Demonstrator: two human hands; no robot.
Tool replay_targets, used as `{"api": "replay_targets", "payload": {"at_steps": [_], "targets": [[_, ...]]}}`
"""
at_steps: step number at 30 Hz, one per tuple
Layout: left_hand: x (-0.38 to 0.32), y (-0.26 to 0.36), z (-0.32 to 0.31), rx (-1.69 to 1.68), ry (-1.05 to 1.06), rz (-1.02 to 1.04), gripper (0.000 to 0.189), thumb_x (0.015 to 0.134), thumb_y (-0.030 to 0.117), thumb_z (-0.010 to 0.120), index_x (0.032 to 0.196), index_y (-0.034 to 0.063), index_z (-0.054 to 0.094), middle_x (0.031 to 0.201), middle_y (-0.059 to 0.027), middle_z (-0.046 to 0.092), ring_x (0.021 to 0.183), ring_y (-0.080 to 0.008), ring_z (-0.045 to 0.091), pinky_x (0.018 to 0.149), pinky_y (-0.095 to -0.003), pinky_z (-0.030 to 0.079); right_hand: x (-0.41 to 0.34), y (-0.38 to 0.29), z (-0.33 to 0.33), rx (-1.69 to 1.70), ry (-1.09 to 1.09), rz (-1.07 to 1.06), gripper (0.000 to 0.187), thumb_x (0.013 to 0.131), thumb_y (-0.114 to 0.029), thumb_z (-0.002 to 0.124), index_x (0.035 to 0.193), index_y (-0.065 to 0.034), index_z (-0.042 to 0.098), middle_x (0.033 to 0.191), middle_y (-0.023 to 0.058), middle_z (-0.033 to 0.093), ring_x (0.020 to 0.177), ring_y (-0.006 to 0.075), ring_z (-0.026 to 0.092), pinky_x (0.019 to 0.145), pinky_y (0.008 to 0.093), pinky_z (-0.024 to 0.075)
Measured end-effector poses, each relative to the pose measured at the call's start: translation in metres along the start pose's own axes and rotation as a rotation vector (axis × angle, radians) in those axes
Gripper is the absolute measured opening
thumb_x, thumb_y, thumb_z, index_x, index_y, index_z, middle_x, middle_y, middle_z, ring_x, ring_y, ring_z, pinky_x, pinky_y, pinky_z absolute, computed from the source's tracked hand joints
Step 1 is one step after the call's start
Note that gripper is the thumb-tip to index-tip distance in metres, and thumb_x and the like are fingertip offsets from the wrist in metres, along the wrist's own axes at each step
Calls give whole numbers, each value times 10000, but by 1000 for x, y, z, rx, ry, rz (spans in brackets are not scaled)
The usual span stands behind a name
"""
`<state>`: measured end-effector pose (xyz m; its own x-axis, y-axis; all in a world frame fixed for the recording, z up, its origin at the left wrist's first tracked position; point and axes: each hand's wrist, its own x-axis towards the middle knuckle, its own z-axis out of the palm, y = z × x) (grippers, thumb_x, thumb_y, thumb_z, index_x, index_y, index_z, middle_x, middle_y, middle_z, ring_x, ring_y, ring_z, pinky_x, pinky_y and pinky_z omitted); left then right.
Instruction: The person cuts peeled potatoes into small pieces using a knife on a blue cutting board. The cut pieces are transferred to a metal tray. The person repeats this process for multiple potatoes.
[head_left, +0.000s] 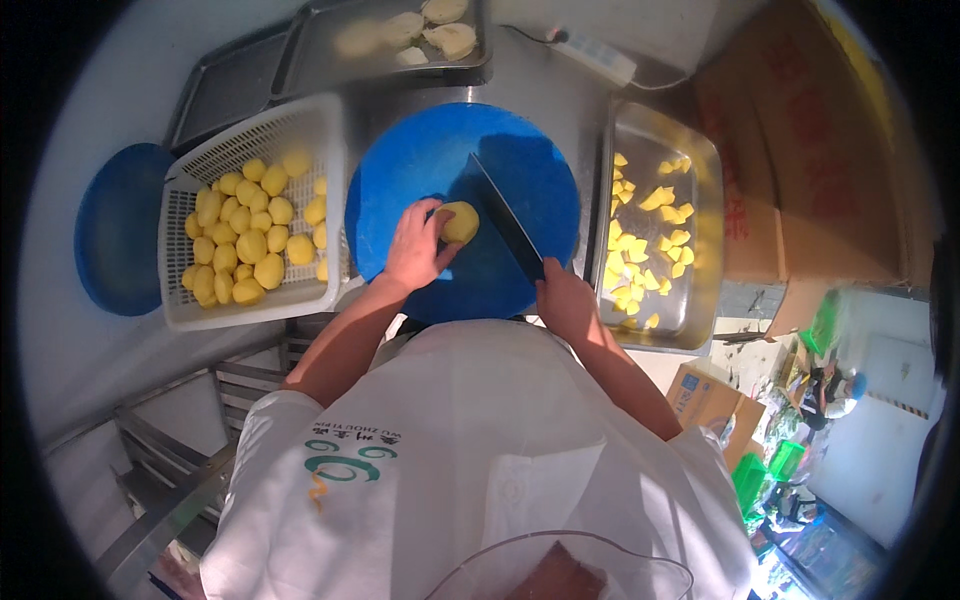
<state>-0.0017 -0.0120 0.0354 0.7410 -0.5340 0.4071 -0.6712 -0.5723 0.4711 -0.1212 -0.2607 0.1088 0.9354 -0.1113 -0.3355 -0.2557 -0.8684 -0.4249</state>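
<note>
My left hand holds a peeled potato on a round blue cutting board. In my right hand is the handle of a broad-bladed kitchen knife; its blade points away from me over the board, to the right of the potato and apart from it. A white plastic basket of whole peeled potatoes stands left of the board. On the right, a metal tray contains many cut potato chunks.
Metal trays, one with pale peeled pieces, lie at the back. A power strip sits back right. Cardboard boxes stand beyond the right tray. Another blue board is left of the basket. People are farther off, lower right.
</note>
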Motion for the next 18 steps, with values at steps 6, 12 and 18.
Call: {"api": "replay_targets", "payload": {"at_steps": [6, 12, 18], "targets": [[-6, -9, 20, -109, 149, 55, 381, 747, 60, 799, 1077, 25, 611, 1150, -198, 586, 1059, -410, 568, 936, -474, 474, 0, -12, -25, -38, 3, -39, 165, 987, -183, 561, 1087, -52, 556, 842, 258, 690, 820, 478, 677, 723, 562, 533], [-4, -17, 30, -88, 229, 97, 316, 766, 51, 762, 1030, 53, 588, 1118, -175, 587, 1005, -383, 580, 905, -451, 494, -19, -33, -51, -49, 39, -163, 148, 978, -171, 559, 1061, -49, 544, 841, 222, 685, 776, 448, 685, 669, 538, 550], [-6, -20, 36, -153, 220, 71, 286, 790, 83, 737, 1021, 80, 569, 1147, -168, 576, 1050, -380, 562, 945, -469, 466, -27, -51, -73, -248, -50, -278, 138, 965, -111, 527, 1066, -17, 531, 847, 204, 677, 739, 405, 700, 631, 512, 563]]}}
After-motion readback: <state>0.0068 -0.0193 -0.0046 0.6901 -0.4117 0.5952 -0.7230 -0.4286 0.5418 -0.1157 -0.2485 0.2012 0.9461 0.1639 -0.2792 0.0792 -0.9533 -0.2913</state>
